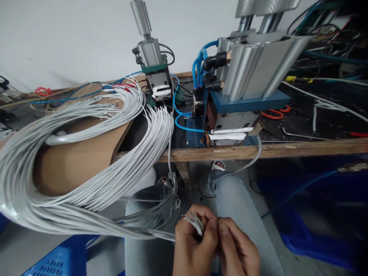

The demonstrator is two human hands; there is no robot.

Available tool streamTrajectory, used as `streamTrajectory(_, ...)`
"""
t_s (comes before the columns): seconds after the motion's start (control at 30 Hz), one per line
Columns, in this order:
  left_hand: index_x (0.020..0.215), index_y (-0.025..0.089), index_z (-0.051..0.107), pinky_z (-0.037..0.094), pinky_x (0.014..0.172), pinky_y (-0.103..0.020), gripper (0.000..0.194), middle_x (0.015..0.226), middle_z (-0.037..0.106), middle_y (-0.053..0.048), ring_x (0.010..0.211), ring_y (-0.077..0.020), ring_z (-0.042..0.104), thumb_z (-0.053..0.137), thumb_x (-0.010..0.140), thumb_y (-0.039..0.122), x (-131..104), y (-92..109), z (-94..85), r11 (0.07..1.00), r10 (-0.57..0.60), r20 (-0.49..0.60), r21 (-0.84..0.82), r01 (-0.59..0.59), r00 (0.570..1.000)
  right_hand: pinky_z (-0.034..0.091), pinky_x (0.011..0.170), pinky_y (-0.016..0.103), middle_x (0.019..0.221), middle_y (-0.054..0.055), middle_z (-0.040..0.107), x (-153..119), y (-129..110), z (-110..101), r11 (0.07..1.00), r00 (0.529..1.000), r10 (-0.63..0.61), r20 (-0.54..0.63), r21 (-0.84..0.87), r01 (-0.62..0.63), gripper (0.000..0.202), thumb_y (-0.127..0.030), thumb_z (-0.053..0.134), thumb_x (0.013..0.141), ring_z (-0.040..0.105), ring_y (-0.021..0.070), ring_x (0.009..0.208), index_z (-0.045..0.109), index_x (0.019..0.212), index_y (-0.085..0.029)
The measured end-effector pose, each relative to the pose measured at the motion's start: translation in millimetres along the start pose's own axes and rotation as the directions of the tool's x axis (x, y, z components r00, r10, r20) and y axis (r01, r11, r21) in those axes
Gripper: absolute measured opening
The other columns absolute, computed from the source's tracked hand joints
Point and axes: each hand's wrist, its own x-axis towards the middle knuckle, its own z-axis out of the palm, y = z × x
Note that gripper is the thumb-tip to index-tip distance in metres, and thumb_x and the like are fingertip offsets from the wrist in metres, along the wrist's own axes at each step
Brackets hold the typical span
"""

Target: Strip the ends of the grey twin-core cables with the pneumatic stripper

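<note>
Working low over the lap, the left hand (194,245) has its fingers curled round a few grey-white cable ends (197,225), their bared cores showing red and dark at the tips. Left thumb and forefinger pressed together. Right hand (240,247) right beside it, thumb and fingers closed on a small tip (219,220); probably a wire core, but too small to be sure.

Cables run from the left hand, above the jeans (235,203), into a big looped bundle (115,184) at left, part of it lying on cardboard (66,165) on the bench (293,149). Blue stool (54,262) below.

Handling, my judgement: a single cable is light, smooth, bendy with some spring; the whole bundle heavier, floppy, quick to splay. Best gripped on the jacket just behind the stripped part; bared strands look easily bent or frayed.

Farther off: large press (253,73) with white strips (228,136) at its front, blue tubing (188,130) on its left side, hex key (301,135) to the right. Smaller press (151,53) behind, near the pale wall (86,34). No brand, label or lettering readable anywhere.
</note>
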Motion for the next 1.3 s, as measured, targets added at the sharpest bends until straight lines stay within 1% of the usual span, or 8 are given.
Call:
streamTrajectory(0.17, 0.072, 0.019, 0.060, 0.032, 0.042, -0.017, 0.031, 0.053, 0.044, 0.007, 0.043, -0.0070, 0.039, 0.065, 0.083, 0.048, -1.7, -6.2, -0.2, 0.999, 0.044, -0.010, 0.012, -0.044, 0.999, 0.031, 0.045, 0.022, 0.051, -0.005, 0.040, 4.3, -2.3, -3.8, 0.999, 1.000, -0.020, -0.008, 0.043, 0.020, 0.042, -0.052, 0.056, 0.088, 0.037, 0.0110, 0.049, 0.049, 0.060, -0.022)
streamTrajectory(0.3, 0.085, 0.020, 0.065, 0.031, 0.042, -0.018, 0.030, 0.054, 0.042, 0.008, 0.042, -0.0069, 0.038, 0.068, 0.081, 0.049, -0.1, -0.8, 1.4, 1.000, -0.001, 0.010, -0.008, 0.001, 1.000, 0.033, 0.045, 0.022, 0.051, -0.005, 0.043, 8.3, -1.2, -7.1, 0.997, 0.995, -0.065, 0.074, 0.057, 0.061, 0.038, -0.048, 0.054, 0.090, 0.039, 0.0109, 0.047, 0.051, 0.063, -0.022)
streamTrajectory(0.37, 0.082, 0.019, 0.066, 0.031, 0.041, -0.018, 0.028, 0.053, 0.043, 0.008, 0.042, -0.0072, 0.039, 0.068, 0.081, 0.047, 0.9, 2.7, 2.7, 1.000, -0.012, 0.020, -0.005, 0.012, 1.000, 0.033, 0.044, 0.022, 0.051, -0.005, 0.042, 8.5, -0.2, -7.6, 0.996, 0.994, -0.074, 0.078, 0.054, 0.070, 0.039, -0.048, 0.053, 0.090, 0.038, 0.0108, 0.047, 0.051, 0.062, -0.022)
streamTrajectory(0.63, 0.069, 0.018, 0.062, 0.031, 0.044, -0.019, 0.030, 0.053, 0.042, 0.007, 0.046, -0.0087, 0.037, 0.066, 0.083, 0.045, -2.2, 3.2, 3.6, 0.997, 0.058, -0.055, 0.059, -0.055, 0.997, 0.029, 0.043, 0.023, 0.051, -0.005, 0.040, 0.8, -2.0, 0.3, 0.999, 0.998, -0.039, -0.046, 0.024, 0.040, 0.040, -0.051, 0.054, 0.089, 0.036, 0.0112, 0.047, 0.051, 0.062, -0.022)
streamTrajectory(0.8, 0.069, 0.019, 0.060, 0.029, 0.044, -0.020, 0.031, 0.053, 0.042, 0.007, 0.046, -0.0086, 0.036, 0.064, 0.084, 0.045, -3.0, -2.0, 1.2, 0.996, 0.066, -0.038, 0.065, -0.063, 0.997, 0.029, 0.042, 0.022, 0.051, -0.005, 0.039, 0.2, -1.1, 2.4, 0.997, 0.996, -0.048, -0.069, 0.056, 0.052, 0.040, -0.051, 0.056, 0.088, 0.036, 0.0108, 0.047, 0.049, 0.061, -0.022)
streamTrajectory(0.93, 0.076, 0.020, 0.062, 0.030, 0.043, -0.020, 0.023, 0.054, 0.044, 0.007, 0.042, -0.0077, 0.037, 0.063, 0.086, 0.041, -2.4, -2.6, -0.6, 0.998, 0.039, 0.006, 0.038, -0.039, 0.999, 0.031, 0.043, 0.021, 0.052, -0.006, 0.040, 3.4, -0.6, -1.7, 0.995, 1.000, -0.016, -0.001, 0.100, 0.016, 0.040, -0.050, 0.055, 0.089, 0.037, 0.0105, 0.048, 0.049, 0.061, -0.021)
streamTrajectory(1.07, 0.084, 0.019, 0.063, 0.032, 0.044, -0.021, 0.014, 0.055, 0.044, 0.007, 0.043, -0.0091, 0.040, 0.064, 0.083, 0.033, 0.4, 6.8, 0.1, 0.998, -0.017, 0.039, 0.058, 0.015, 0.999, 0.033, 0.046, 0.020, 0.053, -0.006, 0.042, 6.8, 0.4, -7.1, 0.998, 0.996, -0.035, 0.087, 0.045, 0.031, 0.036, -0.047, 0.055, 0.090, 0.039, 0.0098, 0.048, 0.051, 0.065, -0.021)
streamTrajectory(1.3, 0.072, 0.018, 0.057, 0.034, 0.045, -0.023, 0.015, 0.054, 0.047, 0.005, 0.046, -0.0116, 0.043, 0.056, 0.083, 0.027, 4.4, 16.0, 1.4, 0.979, -0.051, 0.044, 0.202, 0.041, 0.998, 0.031, 0.045, 0.020, 0.052, -0.006, 0.043, -0.3, -7.2, 3.2, 0.999, 0.995, -0.041, -0.088, 0.005, 0.041, 0.037, -0.048, 0.056, 0.089, 0.038, 0.0089, 0.049, 0.058, 0.064, -0.020)
